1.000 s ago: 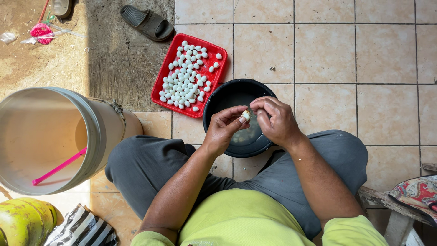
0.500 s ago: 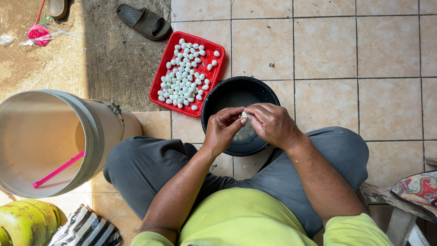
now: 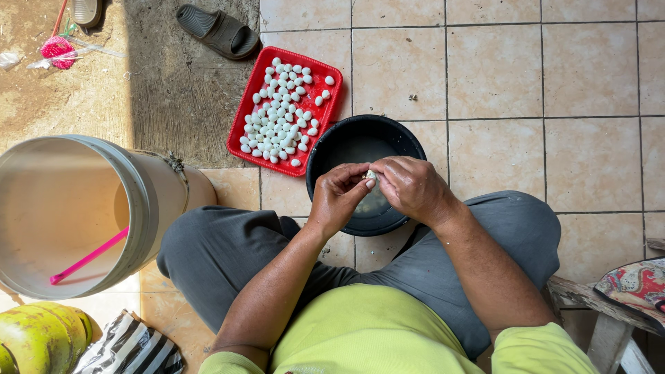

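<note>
Both our hands, left hand (image 3: 338,197) and right hand (image 3: 410,188), pinch one small white egg (image 3: 370,176) between fingertips, above black basin (image 3: 363,149). Beyond it: red tray (image 3: 239,128) of peeled eggs (image 3: 280,111), then dark sandal (image 3: 218,31).

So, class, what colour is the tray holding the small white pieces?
Red: the tray, clearest in the head view.
</note>
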Available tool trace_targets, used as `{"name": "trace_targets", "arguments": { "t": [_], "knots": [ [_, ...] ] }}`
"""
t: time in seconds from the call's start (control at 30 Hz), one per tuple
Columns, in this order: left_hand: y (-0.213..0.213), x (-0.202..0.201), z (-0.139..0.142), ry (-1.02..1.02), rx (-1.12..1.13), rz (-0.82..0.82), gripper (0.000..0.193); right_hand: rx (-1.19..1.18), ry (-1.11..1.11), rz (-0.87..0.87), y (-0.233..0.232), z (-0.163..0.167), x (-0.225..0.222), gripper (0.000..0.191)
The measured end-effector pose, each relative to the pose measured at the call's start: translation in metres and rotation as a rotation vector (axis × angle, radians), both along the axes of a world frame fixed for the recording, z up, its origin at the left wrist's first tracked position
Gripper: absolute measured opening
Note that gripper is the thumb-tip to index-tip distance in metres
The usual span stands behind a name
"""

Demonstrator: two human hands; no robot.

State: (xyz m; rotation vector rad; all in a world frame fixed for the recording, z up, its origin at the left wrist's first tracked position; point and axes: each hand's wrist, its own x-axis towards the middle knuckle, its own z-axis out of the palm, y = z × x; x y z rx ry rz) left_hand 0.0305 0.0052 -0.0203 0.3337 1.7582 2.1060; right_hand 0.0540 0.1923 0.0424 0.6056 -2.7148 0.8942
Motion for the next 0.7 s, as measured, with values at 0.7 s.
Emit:
{"name": "trace_targets", "arguments": {
  "t": [0.7],
  "knots": [
    [0.001,-0.003,-0.005,-0.352,0.388,-0.102,0.035,-0.843,-0.661,-0.188,0.009,-0.011,-0.006,0.009]
  ]
}}
